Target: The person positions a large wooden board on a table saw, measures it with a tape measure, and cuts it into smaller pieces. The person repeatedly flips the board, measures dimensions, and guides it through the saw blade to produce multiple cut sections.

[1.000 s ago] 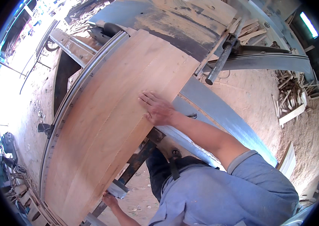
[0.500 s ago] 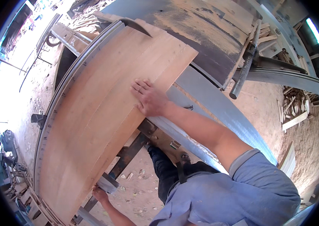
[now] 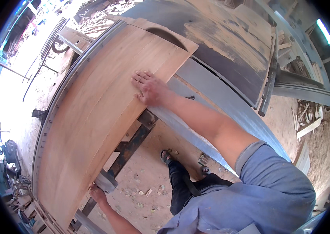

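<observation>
A wide, pale wooden panel (image 3: 91, 97) lies across a metal work table, slanting from the lower left to the upper right. My right hand (image 3: 148, 89) rests flat on its top near the right-hand edge, fingers stretched out. At the panel's near edge, lower left, is my left hand (image 3: 98, 193), its fingers closed at the rim and partly hidden. Just beside that hand sits a grey metal block (image 3: 106, 181). A metal rail with scale marks (image 3: 57, 102) runs along the panel's far left side. Near the panel's upper end shows a dark curved piece (image 3: 167, 37).
Right of the panel stretches a grey metal tabletop (image 3: 219, 99). Beyond it, a dark board (image 3: 227, 50) carries sawdust. A metal bar (image 3: 268, 87) juts out at the right. Rusty beams (image 3: 130, 144) pass under the panel. Wood scraps (image 3: 307, 117) lie on the dusty floor.
The panel has shifted slightly left and up in view, with both hands still on it. The dark curved piece, tabletop and metal bar now show farther right. My feet appear farther right and apart.
</observation>
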The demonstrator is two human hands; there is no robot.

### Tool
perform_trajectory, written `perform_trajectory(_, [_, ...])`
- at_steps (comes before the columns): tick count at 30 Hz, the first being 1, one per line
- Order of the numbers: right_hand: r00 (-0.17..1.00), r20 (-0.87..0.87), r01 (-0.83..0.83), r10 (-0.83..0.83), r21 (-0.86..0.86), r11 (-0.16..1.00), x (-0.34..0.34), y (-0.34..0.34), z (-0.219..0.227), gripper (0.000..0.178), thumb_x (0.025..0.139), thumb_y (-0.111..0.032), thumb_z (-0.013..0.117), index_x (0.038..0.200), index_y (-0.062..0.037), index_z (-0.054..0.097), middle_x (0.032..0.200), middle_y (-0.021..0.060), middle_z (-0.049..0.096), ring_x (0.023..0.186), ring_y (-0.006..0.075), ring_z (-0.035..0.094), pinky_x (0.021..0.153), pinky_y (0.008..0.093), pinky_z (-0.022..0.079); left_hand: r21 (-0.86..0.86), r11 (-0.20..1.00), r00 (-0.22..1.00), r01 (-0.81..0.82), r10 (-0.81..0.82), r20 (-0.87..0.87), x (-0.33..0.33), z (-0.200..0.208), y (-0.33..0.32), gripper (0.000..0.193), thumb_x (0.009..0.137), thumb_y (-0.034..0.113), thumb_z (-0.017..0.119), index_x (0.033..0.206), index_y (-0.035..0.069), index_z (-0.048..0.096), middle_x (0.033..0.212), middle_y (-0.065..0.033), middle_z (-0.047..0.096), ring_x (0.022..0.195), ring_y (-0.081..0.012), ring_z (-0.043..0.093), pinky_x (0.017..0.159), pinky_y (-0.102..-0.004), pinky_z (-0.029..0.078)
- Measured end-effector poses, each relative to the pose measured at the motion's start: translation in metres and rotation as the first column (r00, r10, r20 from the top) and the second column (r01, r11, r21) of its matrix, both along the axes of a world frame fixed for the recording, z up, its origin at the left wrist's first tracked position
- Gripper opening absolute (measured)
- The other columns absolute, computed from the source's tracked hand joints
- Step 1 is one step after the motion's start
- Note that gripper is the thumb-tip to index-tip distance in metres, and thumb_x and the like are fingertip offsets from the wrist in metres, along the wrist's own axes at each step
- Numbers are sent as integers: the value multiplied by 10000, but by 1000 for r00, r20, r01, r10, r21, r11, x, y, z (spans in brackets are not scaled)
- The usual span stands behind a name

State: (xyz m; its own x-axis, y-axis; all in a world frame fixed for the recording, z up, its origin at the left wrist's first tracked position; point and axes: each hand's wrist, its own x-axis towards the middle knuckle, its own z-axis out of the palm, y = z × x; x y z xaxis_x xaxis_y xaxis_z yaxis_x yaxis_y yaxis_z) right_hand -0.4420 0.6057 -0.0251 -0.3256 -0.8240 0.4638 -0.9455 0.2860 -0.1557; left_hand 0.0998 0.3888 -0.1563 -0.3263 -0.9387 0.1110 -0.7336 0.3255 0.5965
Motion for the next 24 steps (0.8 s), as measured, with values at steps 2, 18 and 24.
perform_trajectory(2, [1000,1,5,-5,7,1000,2,-2,1,641,961,-401,552,1463,-9,479,1559,174,432,1487,308,336,1247,433,207,7,1000,1000,10,-9,-27,8,-6,-8,837,1065,601,252,953,-86,717,868,-257,730,866,-425,695,800,-503,496])
perform_trajectory(18, [999,-33,33,-30,83,996,-2,-4,4,624,975,-377,540,1494,-45,443,1584,140,399,1501,282,306,1249,441,204,-21,998,992,-55,57,110,-4,13,5,868,1039,664,256,900,-23,770,847,-250,726,895,-453,699,808,-520,515])
perform_trajectory(24, [999,10,37,-39,118,992,1,-2,15,629,970,-370,547,1502,-52,439,1591,132,394,1506,278,299,1251,438,198,-51,998,993,-45,50,110,-2,36,14,808,1050,628,291,855,-19,733,806,-259,704,863,-460,692,773,-525,500])
